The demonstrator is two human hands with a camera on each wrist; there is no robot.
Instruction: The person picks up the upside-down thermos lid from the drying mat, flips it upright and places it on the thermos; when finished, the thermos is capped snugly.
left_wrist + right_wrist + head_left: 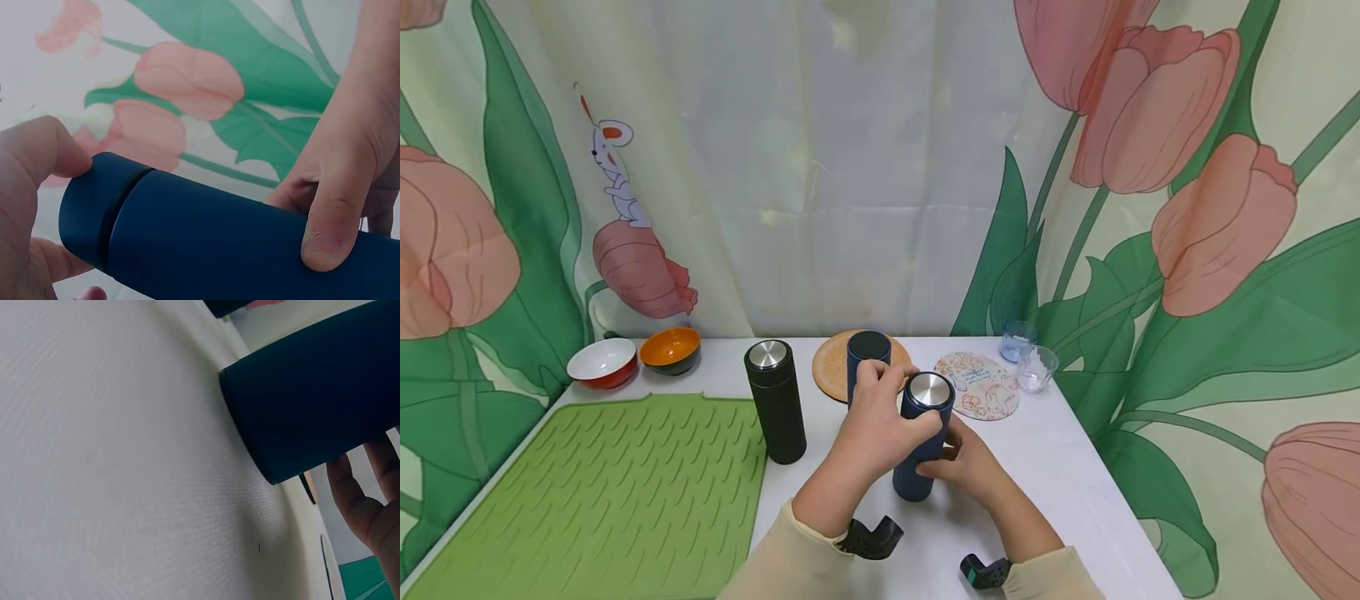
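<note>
A dark blue thermos (914,478) with a silver-topped lid (929,389) stands nearly upright, its base close over the white table in the right wrist view. My left hand (874,437) grips the lid from above, thumb on one side and fingertips on the other. Lower down, my right hand (976,463) holds the thermos body (225,234), its thumb (331,244) pressed along the side in the left wrist view. Just behind my left hand is a second dark blue cylinder (868,346) with a dark top, its lower part hidden. A black thermos (778,412) stands to the left.
A green ridged mat (610,500) covers the table's left side. White-and-red (602,363) and orange bowls (670,348) sit behind it. At the back are a round wooden board (829,367), a patterned round mat (988,396) and two small clear cups (1036,369). A tulip-print curtain hangs behind.
</note>
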